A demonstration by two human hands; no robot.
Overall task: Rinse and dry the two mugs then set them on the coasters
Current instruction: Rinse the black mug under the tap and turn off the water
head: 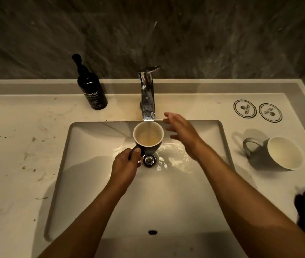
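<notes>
black bottle (92, 90) label reads "hand wash".

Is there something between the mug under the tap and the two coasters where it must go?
Nothing visible stands on the counter between the dark mug and the round coasters; only the open right hand hovers on that side.

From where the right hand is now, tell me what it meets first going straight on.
Probably the faucet: the open right hand points up-left at its spout, above the mug. Depth is unclear.
</notes>
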